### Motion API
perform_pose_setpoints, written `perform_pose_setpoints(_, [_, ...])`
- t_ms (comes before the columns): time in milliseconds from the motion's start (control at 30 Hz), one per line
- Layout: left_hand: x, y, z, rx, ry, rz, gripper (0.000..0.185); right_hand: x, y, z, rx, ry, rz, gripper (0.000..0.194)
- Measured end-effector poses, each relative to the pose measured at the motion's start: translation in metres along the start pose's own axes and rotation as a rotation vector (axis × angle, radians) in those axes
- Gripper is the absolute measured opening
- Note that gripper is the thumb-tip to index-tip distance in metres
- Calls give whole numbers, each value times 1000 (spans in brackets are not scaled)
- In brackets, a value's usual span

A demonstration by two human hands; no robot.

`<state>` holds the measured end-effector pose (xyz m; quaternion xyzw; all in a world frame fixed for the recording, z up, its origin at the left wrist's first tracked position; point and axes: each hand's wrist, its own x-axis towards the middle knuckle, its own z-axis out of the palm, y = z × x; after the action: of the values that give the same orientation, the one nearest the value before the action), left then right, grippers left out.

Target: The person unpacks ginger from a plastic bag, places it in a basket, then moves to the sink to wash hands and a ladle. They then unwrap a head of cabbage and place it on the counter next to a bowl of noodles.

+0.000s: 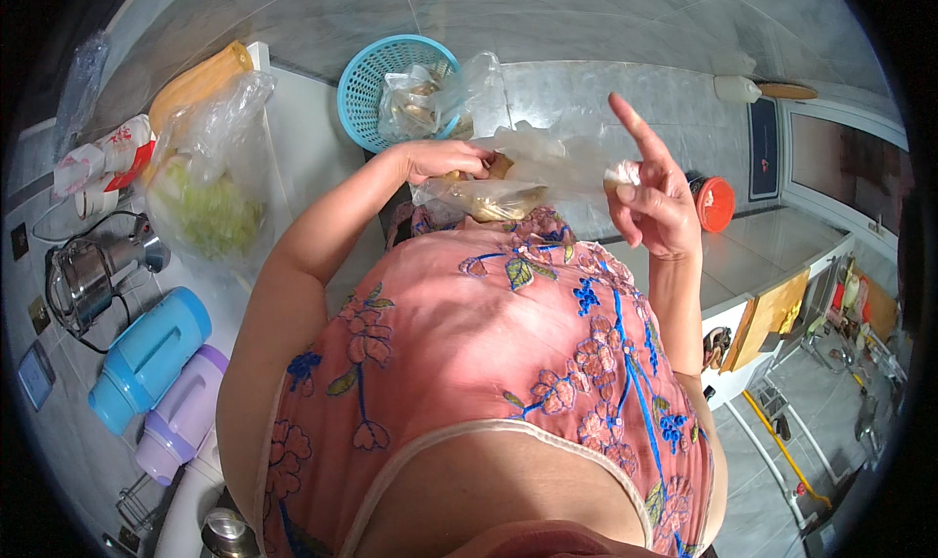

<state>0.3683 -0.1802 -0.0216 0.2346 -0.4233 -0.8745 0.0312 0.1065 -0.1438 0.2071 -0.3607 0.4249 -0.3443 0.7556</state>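
My left hand (448,161) is at the mouth of a clear plastic bag (579,166), its curled fingers gripping the near side. Brownish-yellow pieces (506,205), perhaps ginger root, lie inside the bag close to my body. One such piece (501,165) shows beside my fingertips. To the right of the bag, my right hand (659,206) is raised with the index finger extended. Between its thumb and bent fingers it pinches a small white piece (623,175), possibly garlic; its exact kind is unclear.
Behind my left hand stands a blue plastic basket (352,92) holding another bagged bundle (414,103). A bag of leafy greens (212,206), blue (150,360) and purple (183,411) thermos flasks and a steel kettle (91,279) line the left. A red tub (715,205) sits right.
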Motion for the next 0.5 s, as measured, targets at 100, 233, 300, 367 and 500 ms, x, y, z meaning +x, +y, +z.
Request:
perform_pose_setpoints(100, [-3, -1, -1, -275, -57, -144, 70, 4, -5, -1, 65, 8, -50, 91])
perform_pose_setpoints(233, [5, 5, -2, 81, -204, 131, 84, 5, -9, -1, 103, -19, -131, 92])
perform_pose_setpoints(300, [6, 13, 1, 237, -182, 152, 81, 3, -11, -1, 125, -26, -167, 92])
perform_pose_setpoints(367, [1, 27, 3, 511, -68, 142, 78, -1, -13, -1, 166, -22, -189, 91])
perform_pose_setpoints(500, [-11, 50, 12, 933, 277, 239, 67, -8, -18, -1, 87, -12, -197, 89])
